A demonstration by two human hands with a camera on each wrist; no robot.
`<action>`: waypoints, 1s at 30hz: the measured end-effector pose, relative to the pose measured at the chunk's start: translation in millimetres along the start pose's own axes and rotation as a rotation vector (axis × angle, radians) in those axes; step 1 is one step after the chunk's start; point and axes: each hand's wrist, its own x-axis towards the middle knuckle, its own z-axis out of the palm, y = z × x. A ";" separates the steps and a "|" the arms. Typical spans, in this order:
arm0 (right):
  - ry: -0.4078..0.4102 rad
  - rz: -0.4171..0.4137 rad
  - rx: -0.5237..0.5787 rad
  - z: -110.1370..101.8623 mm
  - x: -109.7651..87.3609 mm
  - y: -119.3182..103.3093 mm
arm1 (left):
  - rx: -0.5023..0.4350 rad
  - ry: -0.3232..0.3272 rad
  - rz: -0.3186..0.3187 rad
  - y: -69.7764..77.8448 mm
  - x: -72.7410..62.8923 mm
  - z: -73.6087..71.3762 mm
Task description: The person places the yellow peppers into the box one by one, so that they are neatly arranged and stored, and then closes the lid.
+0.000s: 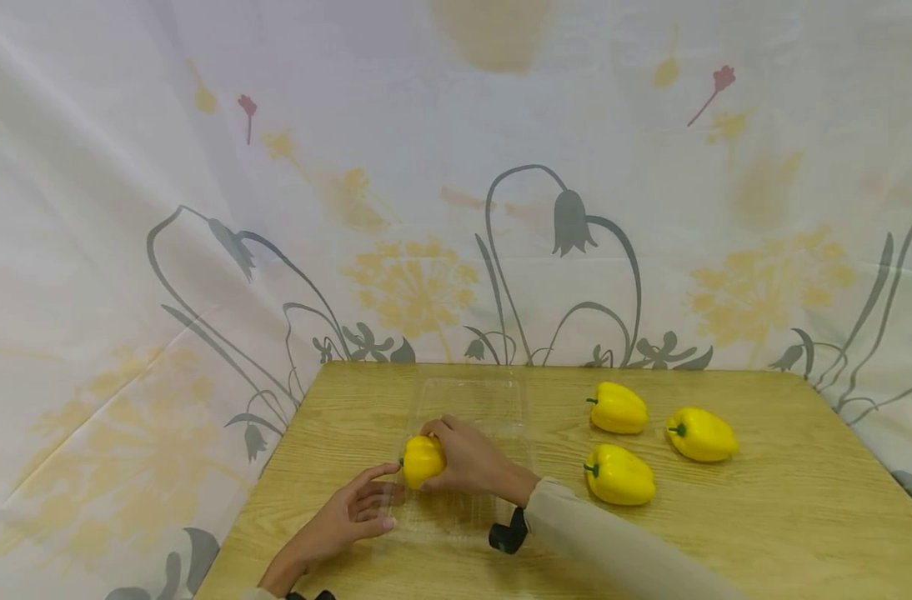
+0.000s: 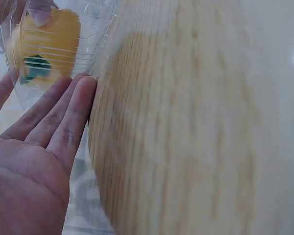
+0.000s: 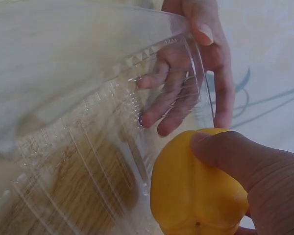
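My right hand (image 1: 471, 458) grips a yellow bell pepper (image 1: 422, 462) at the left end of a clear plastic clamshell box (image 1: 459, 521), whose lid is folded back toward the wall. In the right wrist view the thumb lies along the side of the pepper (image 3: 193, 183), over the ribbed clear box (image 3: 83, 156). My left hand (image 1: 343, 518) is at the box's left side with its fingers extended. From the left wrist, the fingertips (image 2: 82, 90) show right at the clear wall, and the pepper's green stem (image 2: 36, 68) shows through the plastic.
Three more yellow bell peppers lie on the wooden table (image 1: 786, 517) to the right: one at the back (image 1: 619, 408), one nearer (image 1: 621, 475), one farther right (image 1: 702, 435). A flower-printed curtain (image 1: 441, 183) hangs behind the table and along its left side.
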 end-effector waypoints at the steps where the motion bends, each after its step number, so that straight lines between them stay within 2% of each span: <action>1: -0.002 0.004 0.000 0.0 0.4 -0.1 | -0.001 0.000 -0.001 -0.2 0.1 0.2; 6: -0.013 0.033 -0.006 0.7 3.0 1.3 | 0.001 0.008 -0.019 -0.2 1.0 1.2; 15: -0.024 0.054 -0.025 1.4 3.5 -0.6 | 0.000 -0.008 0.008 -2.1 1.5 1.1; 23: -0.053 0.081 -0.015 1.4 1.8 -3.9 | 0.006 0.021 -0.027 -2.6 0.4 0.2; 30: -0.076 0.087 -0.009 -1.1 0.7 -8.0 | -0.004 0.018 -0.023 -0.8 0.0 0.5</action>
